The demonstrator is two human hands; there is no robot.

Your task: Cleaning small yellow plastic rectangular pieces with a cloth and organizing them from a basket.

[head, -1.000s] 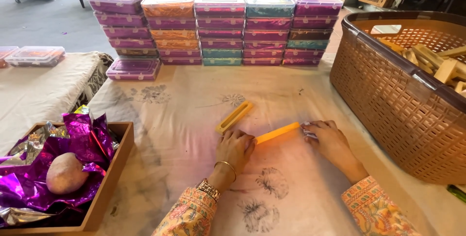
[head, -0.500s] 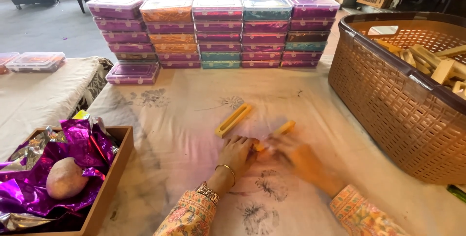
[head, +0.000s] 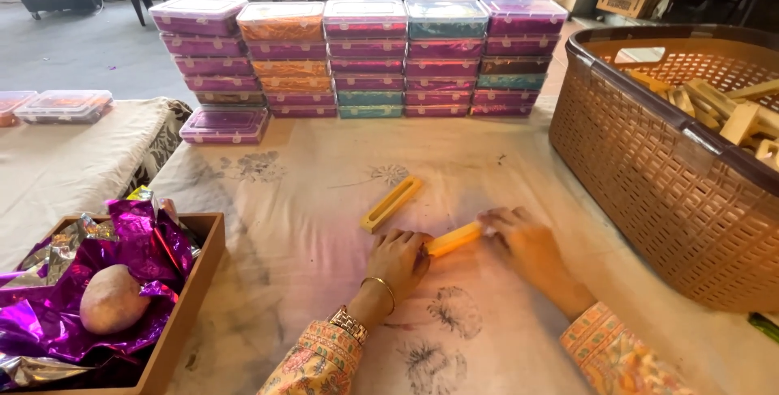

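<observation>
Two hands on the cloth-covered table [head: 308,249]: left hand [head: 399,255] curled on one end of a yellow bar [head: 454,239], right hand [head: 527,245] fingers pressed on its other end. Bar lies flat between them. A yellow slotted piece [head: 393,203] sits just beyond, apart. Brown basket [head: 649,176] right; stacked lidded boxes [head: 365,58] behind.

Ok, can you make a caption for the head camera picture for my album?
Left hand and right hand hold a yellow bar on a cloth-covered table, beside a yellow tray and brown basket.
</observation>
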